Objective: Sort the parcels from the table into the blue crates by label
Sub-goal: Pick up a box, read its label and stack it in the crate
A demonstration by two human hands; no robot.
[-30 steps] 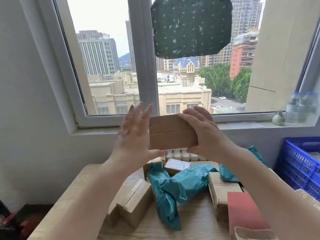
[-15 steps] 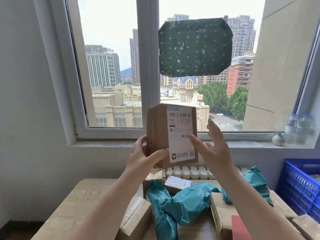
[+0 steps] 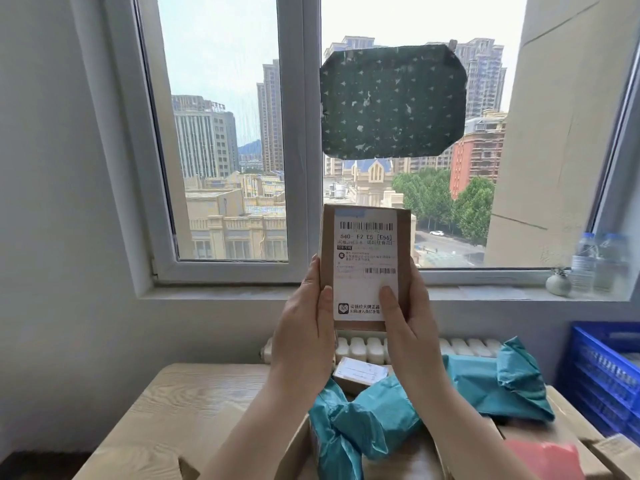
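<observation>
Head view: both hands are holding the cardboard parcel (image 3: 365,268) upright above the table (image 3: 194,400), left hand (image 3: 304,327) and right hand (image 3: 410,327) clasping its sides, label's small print illegible, blue crate (image 3: 602,372) cropped at right; earlier only the left gripped, label angled.

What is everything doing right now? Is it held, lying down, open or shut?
Box: held upright, off the table, label facing the camera.
Left hand: holds the box's left edge.
Right hand: holds the box's right edge, thumb on the label.
Teal bags: lying crumpled on the table.
Small box: lying label up.
Crate: at the right, contents unclear.
Window: shut.
Bottles: upright on the sill.
</observation>
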